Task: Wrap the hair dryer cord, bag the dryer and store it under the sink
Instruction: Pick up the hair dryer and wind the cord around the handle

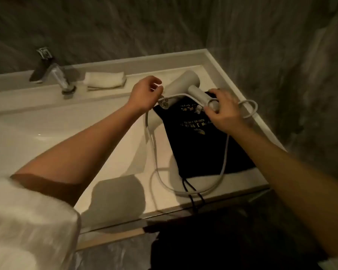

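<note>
A white hair dryer [183,82] lies on the counter at the back right, its handle pointing toward me over a black drawstring bag [199,141] with gold lettering. My right hand [221,112] grips the end of the handle, where the white cord [225,152] leaves in a small loop. The cord runs down across the bag, curves along the counter's front edge and rises to my left hand [145,94], which pinches it near the plug, beside the dryer's barrel. The bag's black strings [191,193] hang over the front edge.
A white sink basin [27,129] fills the left side, with a chrome faucet [53,73] behind it. A folded white towel [104,79] sits on the back ledge. Grey marble walls close in behind and to the right. The counter's front edge [164,213] drops to a dark floor.
</note>
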